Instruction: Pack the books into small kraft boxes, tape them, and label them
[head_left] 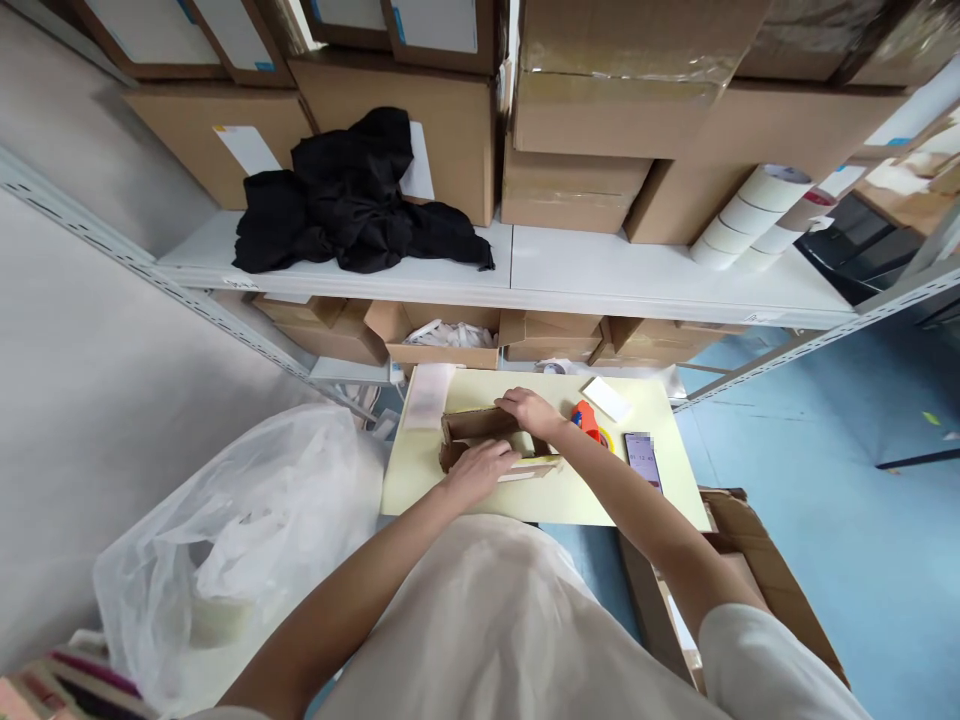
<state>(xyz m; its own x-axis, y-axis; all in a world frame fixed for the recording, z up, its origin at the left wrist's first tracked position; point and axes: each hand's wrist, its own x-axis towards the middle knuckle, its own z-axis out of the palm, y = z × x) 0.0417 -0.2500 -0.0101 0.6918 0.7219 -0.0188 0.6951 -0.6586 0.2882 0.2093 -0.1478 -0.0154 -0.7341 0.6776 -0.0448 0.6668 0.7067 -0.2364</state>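
Observation:
A small open cardboard box point(480, 422) sits on the pale yellow table point(420, 490) in front of me. My right hand point(527, 412) reaches across to its far wall, fingers and thumb closed on the top edge. My left hand point(482, 468) rests over the near wall, with fingers curled over the rim; the fingertips are partly hidden. Something pale lies inside the box, mostly covered by the hands. Just right of the box, beside my right wrist, is an orange tape dispenser point(586, 420) with a yellow roll.
A phone point(643, 460) and a white card point(606, 398) lie on the table's right side; a pinkish translucent sheet point(427, 396) lies at left. Shelves behind hold cartons point(581, 185), black cloth point(352, 205) and tape rolls point(754, 215). A plastic bag point(255, 540) stands left, an open carton point(772, 570) right.

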